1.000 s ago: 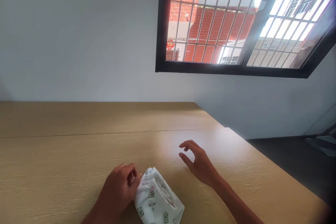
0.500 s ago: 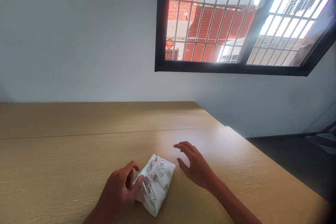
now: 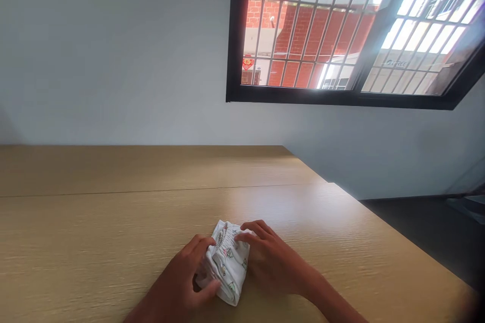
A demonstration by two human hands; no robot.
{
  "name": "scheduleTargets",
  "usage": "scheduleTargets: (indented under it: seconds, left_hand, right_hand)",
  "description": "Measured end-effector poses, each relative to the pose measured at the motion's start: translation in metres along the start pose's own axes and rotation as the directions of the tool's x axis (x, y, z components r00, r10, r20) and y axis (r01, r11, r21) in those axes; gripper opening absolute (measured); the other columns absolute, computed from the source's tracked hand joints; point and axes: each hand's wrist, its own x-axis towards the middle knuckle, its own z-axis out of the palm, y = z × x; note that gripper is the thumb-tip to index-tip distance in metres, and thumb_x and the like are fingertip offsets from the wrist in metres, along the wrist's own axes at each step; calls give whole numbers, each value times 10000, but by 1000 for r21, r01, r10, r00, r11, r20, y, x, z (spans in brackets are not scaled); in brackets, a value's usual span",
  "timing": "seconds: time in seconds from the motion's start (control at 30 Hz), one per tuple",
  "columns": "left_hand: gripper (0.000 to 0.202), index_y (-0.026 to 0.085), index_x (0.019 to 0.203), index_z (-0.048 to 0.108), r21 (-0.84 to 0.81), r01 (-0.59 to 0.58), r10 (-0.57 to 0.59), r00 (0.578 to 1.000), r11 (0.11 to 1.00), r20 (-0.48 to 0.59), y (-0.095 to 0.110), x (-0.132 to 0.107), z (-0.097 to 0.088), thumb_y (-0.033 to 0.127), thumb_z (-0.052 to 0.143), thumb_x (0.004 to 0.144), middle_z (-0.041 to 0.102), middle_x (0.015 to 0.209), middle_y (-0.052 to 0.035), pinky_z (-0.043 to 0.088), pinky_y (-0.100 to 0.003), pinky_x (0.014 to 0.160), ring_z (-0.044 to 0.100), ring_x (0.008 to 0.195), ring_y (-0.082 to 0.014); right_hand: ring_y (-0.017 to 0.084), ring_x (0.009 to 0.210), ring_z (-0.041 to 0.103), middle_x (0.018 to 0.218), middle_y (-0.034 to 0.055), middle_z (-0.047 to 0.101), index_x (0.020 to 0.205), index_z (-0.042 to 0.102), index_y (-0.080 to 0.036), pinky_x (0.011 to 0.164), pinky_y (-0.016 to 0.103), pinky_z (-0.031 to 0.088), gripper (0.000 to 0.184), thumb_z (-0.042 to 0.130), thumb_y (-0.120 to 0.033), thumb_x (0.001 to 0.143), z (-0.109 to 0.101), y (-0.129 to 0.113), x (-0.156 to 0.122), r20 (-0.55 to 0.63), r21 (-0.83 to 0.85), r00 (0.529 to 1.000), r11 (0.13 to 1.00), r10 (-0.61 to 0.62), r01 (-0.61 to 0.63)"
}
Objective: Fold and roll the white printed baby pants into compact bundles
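A small folded white garment (image 3: 226,261) with little printed animals and a gathered elastic edge lies on the wooden table (image 3: 113,232), near its front. My left hand (image 3: 184,280) curls round the garment's left side, thumb and fingers closed on the cloth. My right hand (image 3: 267,257) rests against its right side, the fingertips bent onto the elastic top edge. Both hands touch the garment, which sits between them.
The table reaches back to a plain grey wall. Its right edge runs diagonally, with dark floor (image 3: 424,232) beyond it. A black-framed barred window (image 3: 341,35) is high on the right, showing a red brick building.
My right hand has moved left from open air onto the garment. My left hand has turned the folded garment up and kept hold of it.
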Motion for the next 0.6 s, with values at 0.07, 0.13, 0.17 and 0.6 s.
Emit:
scheduleTargets:
  seconds: [0.07,0.13,0.17,0.6]
  left_hand:
    - [747,319,1386,417,-6,-43,43,997,999,59,-5,-1,2,193,697,704,410,1417,-61,469,-328,1017,545,1180,-227]
    - [877,380,1433,366,22,-78,76,993,997,85,-11,-3,6,142,701,659,240,1528,-50,428,-346,1087,464,1304,-248]
    - [896,398,1437,366,41,-87,83,993,995,87,-14,-3,7,117,690,650,184,1551,-41,397,-361,1122,402,1365,-264]
    - [536,185,1177,532,-570,296,-318,946,767,63,8,1,9,602,545,840,621,868,-53,484,-276,571,604,711,-196]
  right_hand:
    - [253,1275,411,1367,59,508,1290,549,-264,1091,411,382,609,635,-88,713,1,-2,1,3,-2,1000,1000,-28,28]
    - [247,1264,427,1352,42,539,1278,563,-272,1095,417,362,608,624,-70,708,5,-2,3,-1,-7,999,999,-39,39]
    - [242,1246,449,1330,39,563,1259,576,-269,1087,417,360,582,606,-57,717,8,-1,4,-13,-10,999,999,-45,45]
    - [139,705,499,851,24,547,983,511,-194,573,249,422,291,480,-484,975,10,-23,11,-163,660,934,739,316,-135]
